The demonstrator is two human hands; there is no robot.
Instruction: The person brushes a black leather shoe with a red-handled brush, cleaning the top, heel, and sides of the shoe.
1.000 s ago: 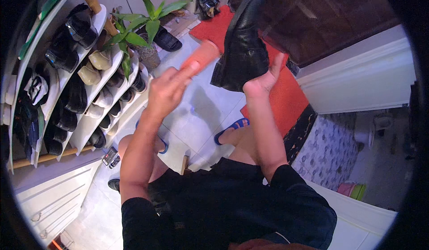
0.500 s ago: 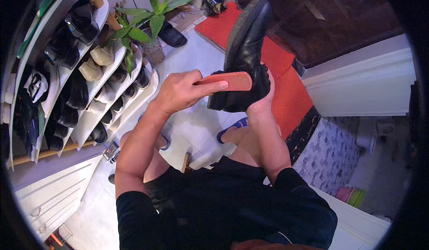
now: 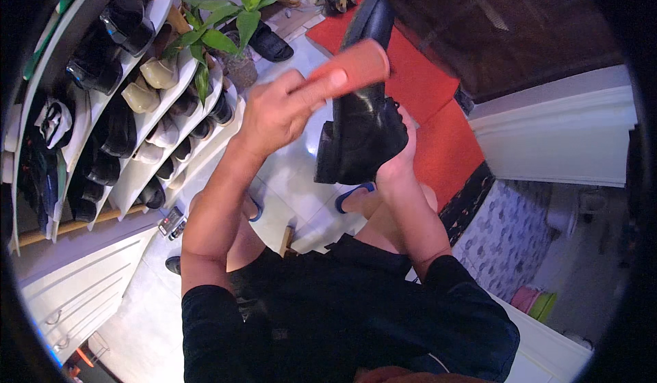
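Boot (image 3: 363, 140) up in midair in the head view, black, right hand (image 3: 400, 161) grasping its side; left hand (image 3: 277, 113) clenched round a reddish block (image 3: 356, 67) overlapping it, contact unclear. Pale floor (image 3: 277, 191) opens below, edged by shoe rack (image 3: 162, 5) left, red mat (image 3: 441, 157) right.

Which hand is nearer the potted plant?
Left: the left hand is below and right of the potted plant in view; the right hand is farther right, holding the black shoe.
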